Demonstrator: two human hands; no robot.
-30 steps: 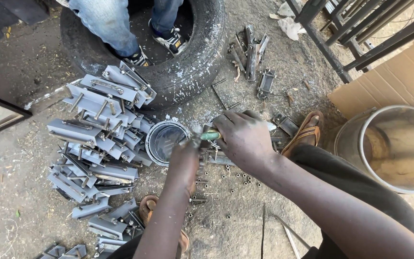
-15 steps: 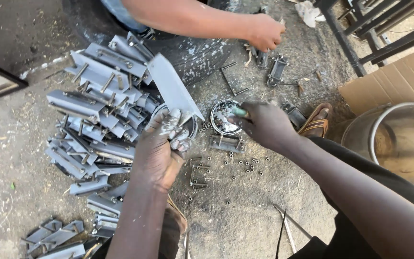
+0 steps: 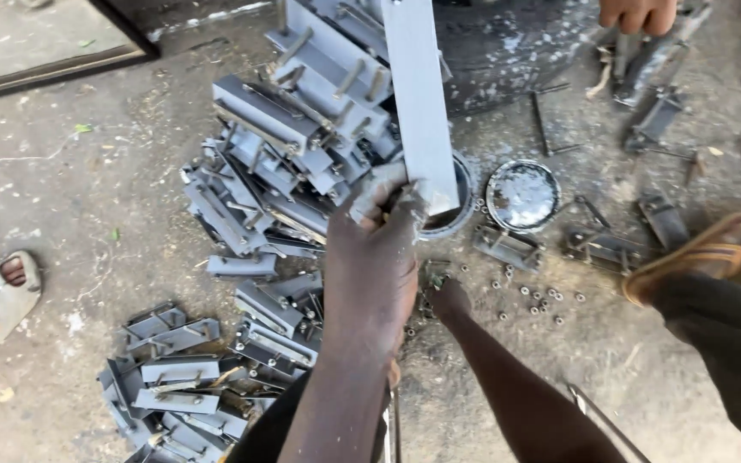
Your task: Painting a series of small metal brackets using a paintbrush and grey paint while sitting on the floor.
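Left hand (image 3: 379, 257) clamps a grey-painted flat metal plate (image 3: 420, 103) upright above the paint tin (image 3: 449, 199); right hand (image 3: 448, 300), grip indiscernible, rests on the floor (image 3: 87, 214) among loose nuts (image 3: 535, 296); hold unpainted end only, keeping plate steady.

The dirt ground (image 3: 87, 214) carries a heap of grey painted metal brackets (image 3: 293, 154), a round paint-smeared lid (image 3: 521, 195), loose nuts (image 3: 542, 300) (scattered near the lid), unpainted brackets (image 3: 598, 249) and a worn sandal (image 3: 705, 257).
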